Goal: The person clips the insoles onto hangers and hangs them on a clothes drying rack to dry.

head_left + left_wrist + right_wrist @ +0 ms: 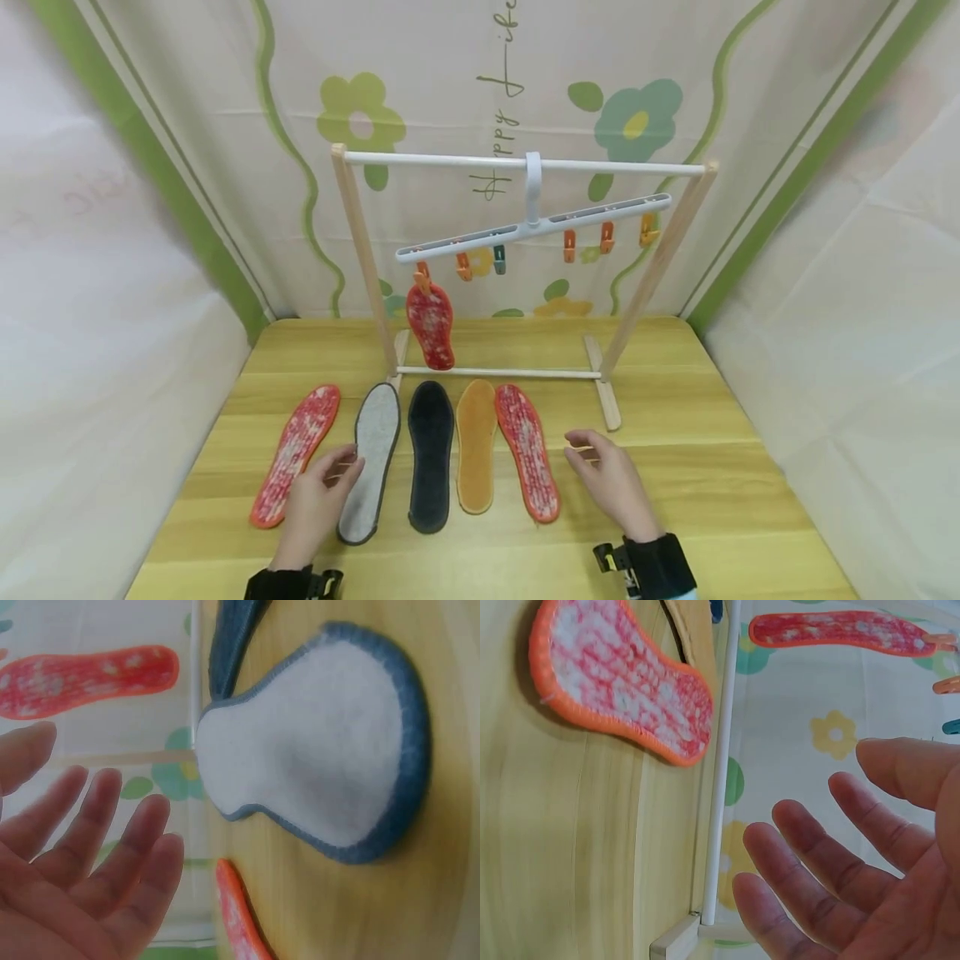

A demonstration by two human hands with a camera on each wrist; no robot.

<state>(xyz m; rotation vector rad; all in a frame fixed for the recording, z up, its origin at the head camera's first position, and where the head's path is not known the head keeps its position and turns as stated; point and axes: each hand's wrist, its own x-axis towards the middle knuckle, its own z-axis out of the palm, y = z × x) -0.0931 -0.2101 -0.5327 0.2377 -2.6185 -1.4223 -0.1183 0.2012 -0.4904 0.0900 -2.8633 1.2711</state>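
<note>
back cloth (442, 92): off-white, flower-printed | side cloths (112, 267): pale | corner bands (153, 167): green | tabletop (697, 433): yellow woodgrain

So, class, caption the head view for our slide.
Red insole pegged to a white clip hanger, five more insoles laid out on the wood-grain table.

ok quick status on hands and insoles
Left hand, right hand: both empty. Red insole clipped to tilted hanger; five insoles on table. Nothing apparently blocking.
</note>
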